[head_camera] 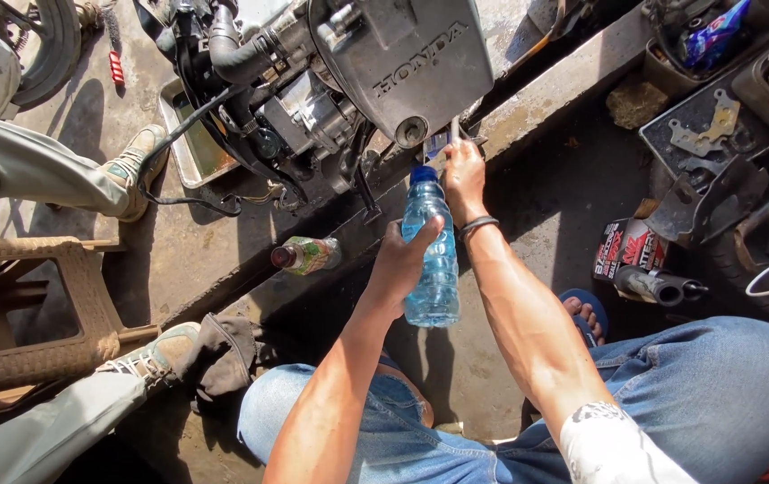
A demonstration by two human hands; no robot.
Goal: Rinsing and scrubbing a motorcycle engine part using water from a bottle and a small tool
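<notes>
The left hand (402,260) has its fingers clamped round a clear bottle (431,251) with a blue cap, held upright near the middle of the view; the right hand (463,175), at 12 o'clock from the bottle, pinches a small metal part (454,131) just below the grey engine cover (407,63); a second bottle (305,255) lies on the concrete floor (205,242) at 9 o'clock; a dark rag (218,354) sits at 8 o'clock beside another person's shoe (149,358).
</notes>
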